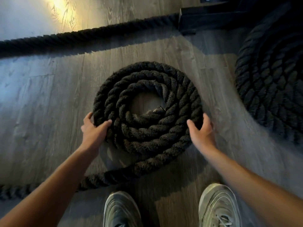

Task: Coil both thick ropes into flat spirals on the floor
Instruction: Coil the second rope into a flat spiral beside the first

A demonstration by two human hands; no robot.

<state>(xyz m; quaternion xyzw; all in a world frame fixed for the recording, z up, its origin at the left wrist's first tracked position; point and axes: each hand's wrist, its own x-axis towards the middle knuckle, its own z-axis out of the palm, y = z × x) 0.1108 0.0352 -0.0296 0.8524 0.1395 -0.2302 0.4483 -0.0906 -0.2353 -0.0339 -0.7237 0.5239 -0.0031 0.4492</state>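
A thick black rope lies in a flat spiral (147,105) of about three turns on the grey wood floor, with a small gap at its centre. My left hand (93,128) grips the outer turn at the spiral's lower left edge. My right hand (200,130) cups the outer turn at the lower right edge. The rope's loose tail (114,174) leaves the spiral near my right hand and runs left across the floor under my left arm. A straight length of black rope (82,36) stretches across the floor beyond the spiral. A larger coil of black rope (272,82) lies at the right.
A dark metal frame base (205,18) stands at the back, where the straight rope ends. My two grey sneakers (170,208) stand just below the spiral. Bright light falls on the floor at the back left.
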